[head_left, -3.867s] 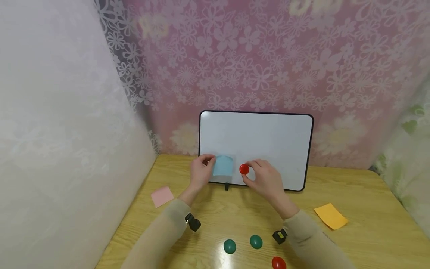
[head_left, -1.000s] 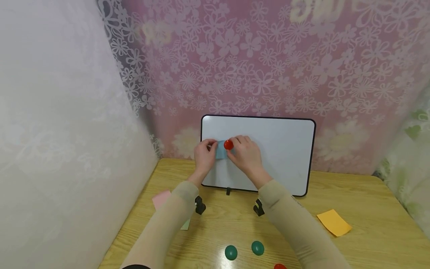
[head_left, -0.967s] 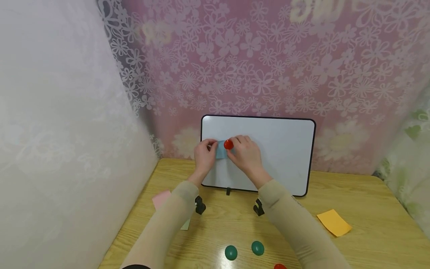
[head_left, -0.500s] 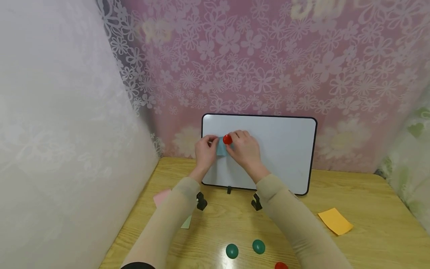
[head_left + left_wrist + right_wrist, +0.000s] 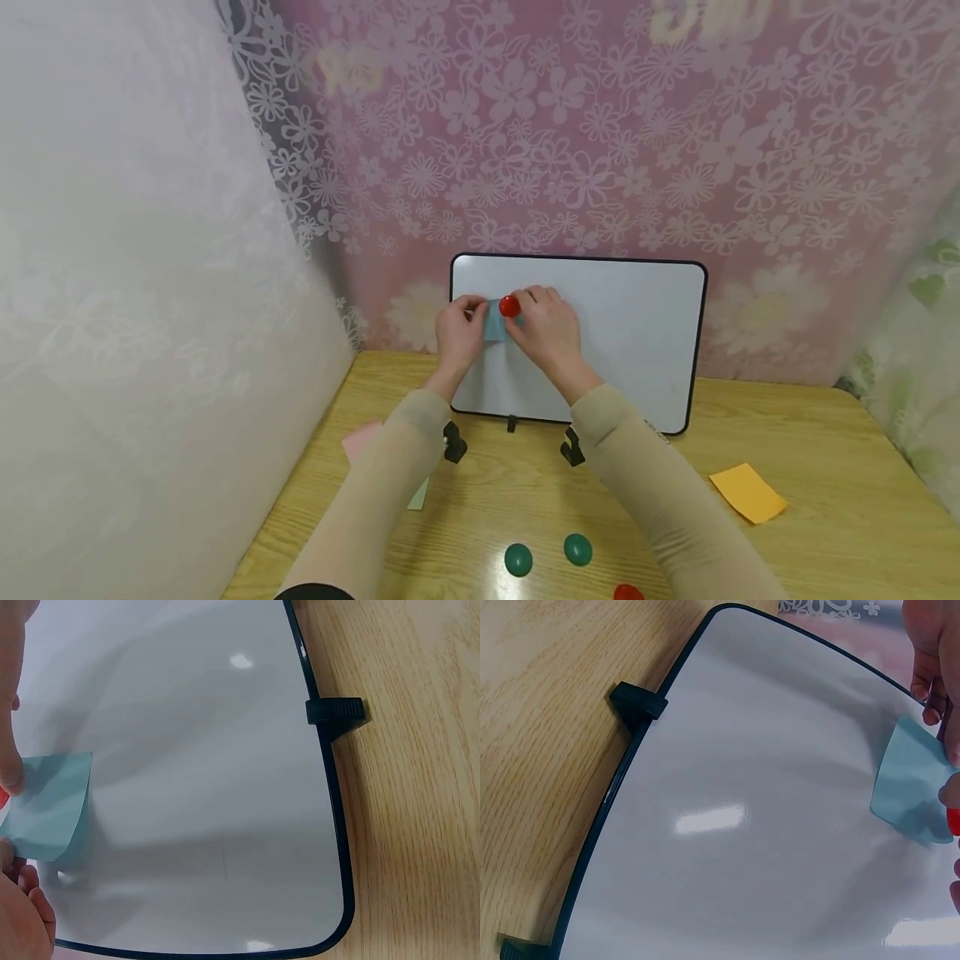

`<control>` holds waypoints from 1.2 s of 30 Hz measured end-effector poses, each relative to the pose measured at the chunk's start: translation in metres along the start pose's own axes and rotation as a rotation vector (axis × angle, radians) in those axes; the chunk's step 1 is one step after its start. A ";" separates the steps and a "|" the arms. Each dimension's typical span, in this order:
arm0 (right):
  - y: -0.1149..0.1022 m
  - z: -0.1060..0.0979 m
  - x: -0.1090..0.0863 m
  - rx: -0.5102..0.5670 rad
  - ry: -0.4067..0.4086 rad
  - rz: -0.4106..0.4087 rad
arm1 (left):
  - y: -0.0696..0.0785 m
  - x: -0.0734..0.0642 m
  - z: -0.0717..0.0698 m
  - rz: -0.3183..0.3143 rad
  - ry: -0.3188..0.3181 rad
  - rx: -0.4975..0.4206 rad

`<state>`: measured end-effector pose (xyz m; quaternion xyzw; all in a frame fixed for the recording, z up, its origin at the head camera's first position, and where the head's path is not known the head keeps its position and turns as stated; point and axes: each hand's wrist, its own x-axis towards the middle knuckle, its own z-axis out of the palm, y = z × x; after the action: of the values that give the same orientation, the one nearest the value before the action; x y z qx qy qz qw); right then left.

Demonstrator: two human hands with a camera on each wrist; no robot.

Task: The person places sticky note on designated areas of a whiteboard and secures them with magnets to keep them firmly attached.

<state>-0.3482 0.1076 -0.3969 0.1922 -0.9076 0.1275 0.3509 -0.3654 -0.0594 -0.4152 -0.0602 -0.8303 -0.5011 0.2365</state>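
Observation:
A whiteboard (image 5: 630, 333) with a dark frame stands upright at the back of the table. My left hand (image 5: 459, 335) pinches the left edge of a light blue sticky note (image 5: 493, 323) at the board's left part. Between the fingertips of my right hand (image 5: 551, 333) is a round red magnet (image 5: 509, 307), at the note's upper right. In the left wrist view the blue note (image 5: 52, 806) curves, its lower edge standing a little off the board. The right wrist view shows the note (image 5: 911, 784) between both hands, with only a sliver of the red magnet (image 5: 953, 821) visible.
Two green magnets (image 5: 518, 560) and another red magnet (image 5: 628, 592) lie on the table's near part. An orange sticky note (image 5: 748, 493) is at the right. Pink (image 5: 362, 438) and pale green notes (image 5: 418, 497) are partly hidden by my left arm. Black feet (image 5: 512, 423) support the board.
Both hands have moved up the board with the blue sticky note. My right hand has brought the red magnet left, from beside the note to its upper right.

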 end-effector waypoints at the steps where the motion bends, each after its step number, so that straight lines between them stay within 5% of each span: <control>1: 0.000 0.000 0.000 -0.002 0.001 0.000 | 0.000 0.000 0.000 0.004 0.002 -0.001; 36: 0.010 -0.002 0.007 -0.045 0.024 0.000 | 0.004 0.005 0.006 -0.011 0.028 0.007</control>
<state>-0.3561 0.1158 -0.3920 0.1825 -0.9060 0.1095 0.3659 -0.3704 -0.0531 -0.4116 -0.0479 -0.8288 -0.5004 0.2458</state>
